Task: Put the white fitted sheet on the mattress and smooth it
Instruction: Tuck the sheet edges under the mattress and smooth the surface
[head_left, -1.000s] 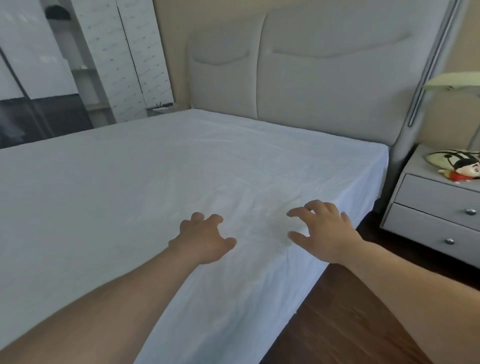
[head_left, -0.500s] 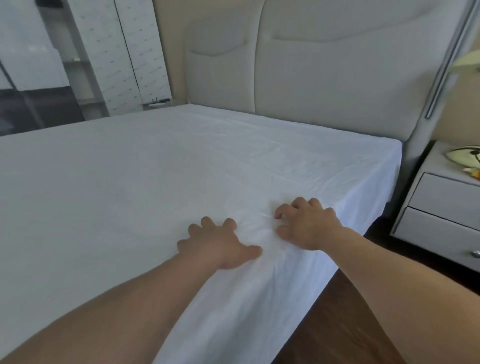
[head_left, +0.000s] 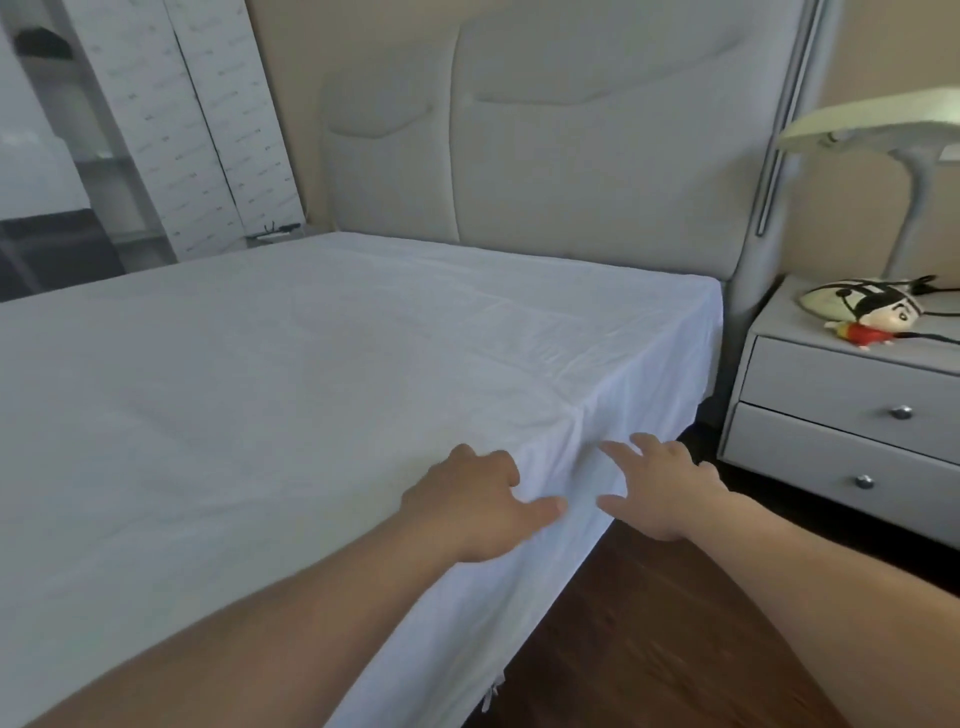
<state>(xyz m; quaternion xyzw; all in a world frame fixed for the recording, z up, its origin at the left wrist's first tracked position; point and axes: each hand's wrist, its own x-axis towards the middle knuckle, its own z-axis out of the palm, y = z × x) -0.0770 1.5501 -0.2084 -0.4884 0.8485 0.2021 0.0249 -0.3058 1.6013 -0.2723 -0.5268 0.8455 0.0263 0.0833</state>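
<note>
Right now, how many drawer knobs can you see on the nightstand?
2: one knob on the upper drawer, one knob on the lower drawer of the nightstand. The frame cuts off its right side, so others may be hidden.

Lamp (head_left: 878, 122) shade cut off at right frame edge. Mattress hidden under sheet (head_left: 260, 374). Wardrobe (head_left: 208, 130), upper left, blurred.
</note>
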